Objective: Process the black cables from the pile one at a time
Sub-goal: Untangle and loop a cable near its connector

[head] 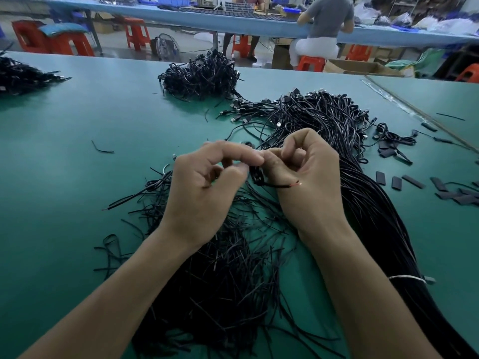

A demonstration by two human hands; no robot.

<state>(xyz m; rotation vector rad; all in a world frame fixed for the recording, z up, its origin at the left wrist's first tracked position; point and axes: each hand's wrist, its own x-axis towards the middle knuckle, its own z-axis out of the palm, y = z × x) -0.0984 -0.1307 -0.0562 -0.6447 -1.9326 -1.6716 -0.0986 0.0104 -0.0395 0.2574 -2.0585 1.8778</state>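
A: Where is the black cable right now?

B: Lifted between the two hands, over the loose pile of cut cables on the green table. The left hand pinches it with curled fingers. The right hand is curled round it too, and the stripped, red-tipped end lies across that thumb's base.

A: What crowds the spot?

B: The forearms cover much of the pile. Just right runs a long bundle, bound by a white tie, its USB plugs fanned out beyond the hands. Short black sleeve pieces lie further right. A coiled heap sits well behind, and a person sits on an orange stool at the next bench.
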